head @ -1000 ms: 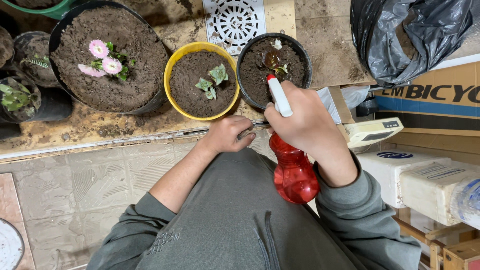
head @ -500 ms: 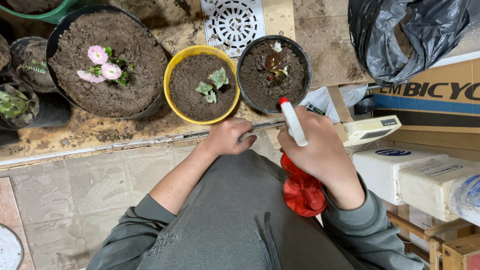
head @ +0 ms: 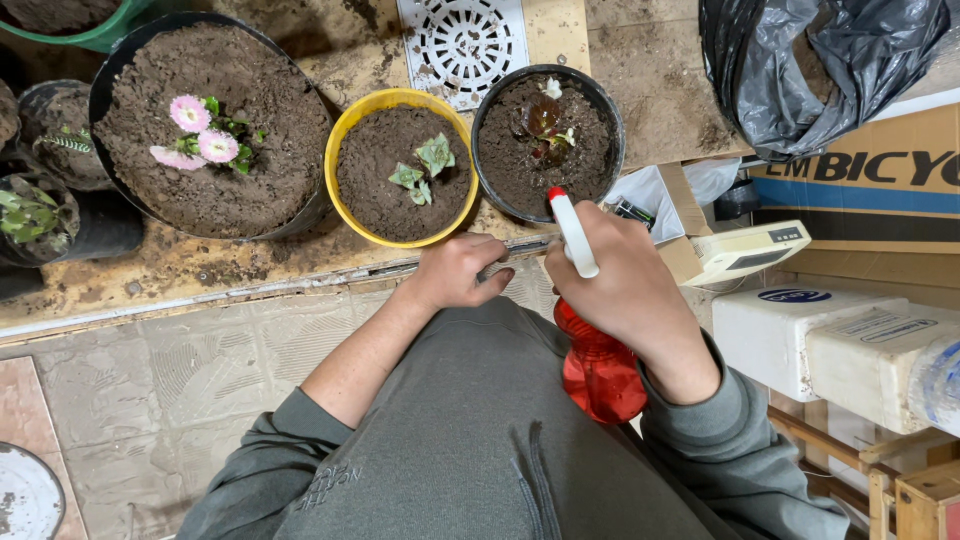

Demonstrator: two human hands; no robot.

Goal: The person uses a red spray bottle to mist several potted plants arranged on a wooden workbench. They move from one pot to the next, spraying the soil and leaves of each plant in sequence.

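Before both hands (head: 455, 272): three pots (head: 400, 170).

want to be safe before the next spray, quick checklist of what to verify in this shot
1. Right hand grips the red spray bottle: ok.
2. White nozzle points toward the small black pot: ok.
3. Left hand rests on the ledge edge, clear of the nozzle: ok.
4. Yellow pot stands upright beside it: ok.
5. Water level in the bottle: cannot tell.
6. Finger on the trigger: cannot tell.
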